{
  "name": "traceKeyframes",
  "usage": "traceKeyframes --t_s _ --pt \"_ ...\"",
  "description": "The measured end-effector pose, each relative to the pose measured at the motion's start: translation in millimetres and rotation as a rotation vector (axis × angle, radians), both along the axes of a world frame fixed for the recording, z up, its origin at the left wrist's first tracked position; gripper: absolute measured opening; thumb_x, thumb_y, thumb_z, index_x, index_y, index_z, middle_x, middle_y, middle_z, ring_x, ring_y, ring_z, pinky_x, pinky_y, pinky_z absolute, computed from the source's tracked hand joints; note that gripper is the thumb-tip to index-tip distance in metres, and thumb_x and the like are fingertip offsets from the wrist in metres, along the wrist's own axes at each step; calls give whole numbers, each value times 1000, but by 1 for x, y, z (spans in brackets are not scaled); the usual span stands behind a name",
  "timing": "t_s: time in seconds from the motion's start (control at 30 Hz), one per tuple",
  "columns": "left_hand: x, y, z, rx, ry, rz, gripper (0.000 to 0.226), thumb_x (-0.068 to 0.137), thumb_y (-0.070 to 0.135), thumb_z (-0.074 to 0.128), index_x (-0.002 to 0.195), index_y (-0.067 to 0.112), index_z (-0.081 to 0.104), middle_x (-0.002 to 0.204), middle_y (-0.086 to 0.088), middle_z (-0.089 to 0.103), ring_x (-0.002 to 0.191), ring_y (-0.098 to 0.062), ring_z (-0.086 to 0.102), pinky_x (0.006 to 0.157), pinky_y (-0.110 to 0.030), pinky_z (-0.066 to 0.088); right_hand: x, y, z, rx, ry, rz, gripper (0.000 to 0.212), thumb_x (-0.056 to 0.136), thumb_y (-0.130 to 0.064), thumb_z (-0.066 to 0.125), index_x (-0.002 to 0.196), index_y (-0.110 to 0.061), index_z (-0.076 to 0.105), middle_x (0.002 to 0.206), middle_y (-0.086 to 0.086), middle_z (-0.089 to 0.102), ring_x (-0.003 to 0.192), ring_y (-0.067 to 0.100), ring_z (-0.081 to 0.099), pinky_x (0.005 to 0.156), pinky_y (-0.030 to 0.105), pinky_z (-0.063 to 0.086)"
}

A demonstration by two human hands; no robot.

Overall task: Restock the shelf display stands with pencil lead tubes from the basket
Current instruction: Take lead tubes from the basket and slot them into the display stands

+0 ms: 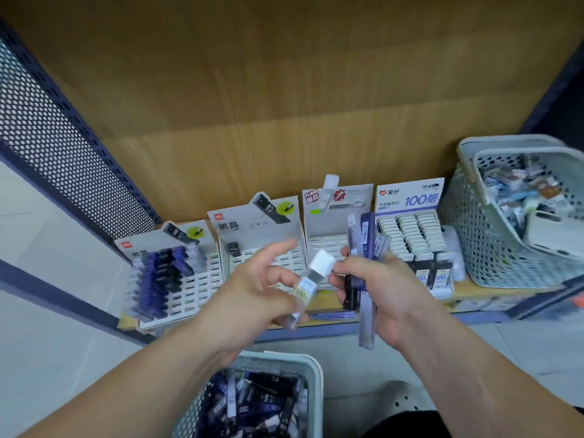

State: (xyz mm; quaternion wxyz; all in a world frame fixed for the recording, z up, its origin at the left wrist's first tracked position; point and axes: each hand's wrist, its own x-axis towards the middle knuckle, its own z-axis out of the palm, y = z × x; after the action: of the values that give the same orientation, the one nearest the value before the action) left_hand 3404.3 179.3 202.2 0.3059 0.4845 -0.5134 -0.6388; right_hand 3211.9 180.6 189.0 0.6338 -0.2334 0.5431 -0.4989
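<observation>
Pinching a white-capped lead tube (311,281), the left hand (252,292) grips mid-body; the right hand (382,286) clamps several tubes (363,248). They look light, rigid and slick.

Even bright light, motion blur, wide-angle bending at edges
</observation>
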Motion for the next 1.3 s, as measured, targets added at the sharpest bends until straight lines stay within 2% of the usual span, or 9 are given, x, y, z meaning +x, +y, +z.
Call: traceKeyframes --t_s 0.1,0.2,0.3,0.47,0.67,0.73,0.83,1.03,1.3 --pt "-43 5 -7 27 -10 -154 83 80 -20 59 137 39 46 103 -12 72 80 -30 71 61 -35 57 -17 9 0 -18 -14 -33 19 81 10 64 88 -7 64 63 15 59 50 23 53 44 31 46" --pt "-73 -3 -16 -2 -25 -140 52 90 -9 60 123 30 52 96 -12 75 89 -29 71 67 -43 55 -31 9 -5 -9 -6 -158 18 81 12 63 85 -6 62 62 17 54 48 23 48 43 31 44" --pt "-81 -21 -25 -42 -98 -89 30 97 5 58 115 29 52 88 -13 75 72 -30 64 61 -37 51 -47 7 -6 -1 11 -249 16 82 10 63 84 -6 60 62 16 53 50 25 47 47 30 40" --pt "-70 -69 -46 -208 -369 -39 23 101 11 53 108 32 49 79 -6 72 48 -20 38 44 -25 28 -66 9 -12 -4 -31 -270 19 82 7 65 86 -10 58 65 15 54 49 24 49 45 29 39" --pt "-67 -116 -65 -320 -481 156 19 95 9 60 92 27 55 87 -10 69 73 -30 68 62 -53 55 -74 13 -14 -15 -37 -245 23 81 9 65 80 -13 58 58 10 56 48 22 49 52 33 38" --pt "-66 -132 -73 -392 -554 190 15 92 11 64 85 24 58 78 -9 68 61 -23 63 54 -38 52 -74 12 -14 -12 -38 -240 23 81 9 66 79 -13 59 58 10 56 48 22 50 54 34 38" --pt "-67 -153 -78 -587 -752 188 19 88 14 68 79 26 58 64 12 60 55 -2 52 50 -12 34 -71 9 -13 -3 -43 -217 21 80 9 66 78 -12 61 58 12 56 47 23 49 54 35 38" --pt "-69 -174 -91 -718 -935 -4 10 87 9 68 85 18 64 79 -2 65 76 -26 58 64 -27 38 -60 -10 -6 21 -92 -203 19 83 7 66 86 -11 62 58 10 56 48 19 51 47 30 40" --pt "-69 -180 -92 -882 -1076 -187 6 86 2 62 84 7 64 87 -11 65 81 -32 59 65 -32 42 -42 -36 8 6 -159 -227 19 82 8 65 88 -9 60 61 11 53 48 19 50 48 27 41"
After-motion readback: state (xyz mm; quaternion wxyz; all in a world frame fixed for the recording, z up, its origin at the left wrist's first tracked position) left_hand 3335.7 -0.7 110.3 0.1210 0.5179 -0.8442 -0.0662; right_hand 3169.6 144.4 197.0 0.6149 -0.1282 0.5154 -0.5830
